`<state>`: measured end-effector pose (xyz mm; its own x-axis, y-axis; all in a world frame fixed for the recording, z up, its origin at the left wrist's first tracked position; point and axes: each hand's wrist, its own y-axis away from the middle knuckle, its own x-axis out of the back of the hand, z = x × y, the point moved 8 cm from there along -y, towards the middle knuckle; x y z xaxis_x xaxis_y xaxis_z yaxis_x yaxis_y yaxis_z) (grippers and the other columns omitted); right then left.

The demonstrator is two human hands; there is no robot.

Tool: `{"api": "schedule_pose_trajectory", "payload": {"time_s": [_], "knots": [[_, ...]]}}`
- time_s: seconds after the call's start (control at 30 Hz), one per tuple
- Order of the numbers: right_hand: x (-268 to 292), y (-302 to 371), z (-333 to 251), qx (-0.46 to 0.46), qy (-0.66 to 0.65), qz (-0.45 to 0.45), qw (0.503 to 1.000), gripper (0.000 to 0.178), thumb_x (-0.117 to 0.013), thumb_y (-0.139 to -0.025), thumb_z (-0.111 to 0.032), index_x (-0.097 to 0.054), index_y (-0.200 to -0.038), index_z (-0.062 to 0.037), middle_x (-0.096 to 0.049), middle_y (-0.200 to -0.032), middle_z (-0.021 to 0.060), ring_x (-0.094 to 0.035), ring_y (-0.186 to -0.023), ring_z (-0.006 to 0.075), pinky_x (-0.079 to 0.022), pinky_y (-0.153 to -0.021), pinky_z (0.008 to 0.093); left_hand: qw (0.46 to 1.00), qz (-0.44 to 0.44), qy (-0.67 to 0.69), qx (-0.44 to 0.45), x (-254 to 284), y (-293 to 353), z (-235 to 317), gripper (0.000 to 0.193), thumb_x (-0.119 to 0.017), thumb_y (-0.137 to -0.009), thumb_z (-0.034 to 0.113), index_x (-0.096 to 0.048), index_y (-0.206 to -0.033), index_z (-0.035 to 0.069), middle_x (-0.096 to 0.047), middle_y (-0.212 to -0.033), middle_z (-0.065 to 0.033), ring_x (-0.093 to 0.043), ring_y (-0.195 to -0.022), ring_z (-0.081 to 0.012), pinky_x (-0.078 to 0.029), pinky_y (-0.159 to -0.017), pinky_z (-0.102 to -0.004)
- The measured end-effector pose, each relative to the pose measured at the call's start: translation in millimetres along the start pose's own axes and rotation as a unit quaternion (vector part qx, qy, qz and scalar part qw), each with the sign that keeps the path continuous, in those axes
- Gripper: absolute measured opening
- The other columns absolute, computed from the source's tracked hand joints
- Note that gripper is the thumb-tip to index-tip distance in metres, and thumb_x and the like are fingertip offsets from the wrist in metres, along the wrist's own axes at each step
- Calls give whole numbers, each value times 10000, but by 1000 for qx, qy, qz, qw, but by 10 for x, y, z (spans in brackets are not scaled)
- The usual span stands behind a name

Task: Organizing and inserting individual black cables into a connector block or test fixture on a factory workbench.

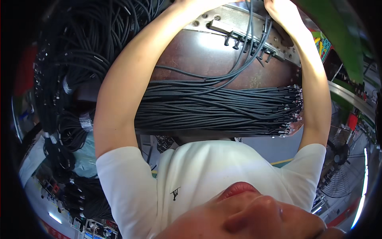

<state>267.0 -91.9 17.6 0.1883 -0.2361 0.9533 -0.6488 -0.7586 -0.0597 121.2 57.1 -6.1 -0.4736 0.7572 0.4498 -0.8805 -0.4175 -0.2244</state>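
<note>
Both my arms stretch to the top edge, where the picture cuts off most of the hands. Only a sliver of my left hand [217,2] shows, with its fingers out of sight. The near part of my right hand [275,5] is in view, but what it holds is hidden. A few loose black cables [250,30] hang down between the hands and curve left over the brown tabletop [191,55]. They pass over a metal bar fixture [227,28] with several black screw clamps, close below the hands.
A thick row of black cables [215,105] lies along the table's near edge, their connector ends [292,107] at the right. Large cable bundles [91,36] hang at the left, some tied with clear wrap. A black fan [336,171] stands at the right, near a metal rail [350,95].
</note>
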Motion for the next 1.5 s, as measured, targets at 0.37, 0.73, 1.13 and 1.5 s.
{"api": "schedule_pose_trajectory", "payload": {"time_s": [0.37, 0.73, 1.13, 1.5], "knots": [[160, 342, 202, -61, -67, 65, 994, 281, -590, -919, -215, -639, -1115, -21, -657, -999, 154, -630, -898, 255, -484, -817, 344, 1000, -6, -18, 2, -15, -18, 90, 241, -504, -981, 160, -610, -1025, -52, -640, -861, -91, -590, -701, -148, -485, -650, -267], [158, 372, 160, -69, -91, 64, 991, 256, -597, -918, -190, -646, -1105, -21, -657, -987, 147, -630, -886, 245, -485, -804, 328, 999, 0, -32, 5, 22, 29, 200, 250, -498, -986, 166, -609, -1018, -55, -639, -847, -88, -587, -684, -144, -481, -639, -265], [400, 484, 107, -26, -113, 48, 992, 231, -605, -917, -162, -653, -1093, -21, -658, -973, 140, -630, -872, 235, -487, -790, 311, 993, 54, 65, -81, 295, 32, 476, 261, -490, -992, 173, -608, -1011, -60, -638, -831, -85, -584, -667, -139, -477, -627, -263], [1313, 2017, 1769, -75, -269, 375, 884, 265, -469, -991, -150, -585, -1133, 40, -639, -967, 130, -602, -871, 215, -478, -824, 317, 986, 155, -46, 34, 1093, 1330, 1380, 181, -620, -936, 162, -606, -792, 53, -480, -647, 67, -383, -594, -4, -286, -540, -185]]}}
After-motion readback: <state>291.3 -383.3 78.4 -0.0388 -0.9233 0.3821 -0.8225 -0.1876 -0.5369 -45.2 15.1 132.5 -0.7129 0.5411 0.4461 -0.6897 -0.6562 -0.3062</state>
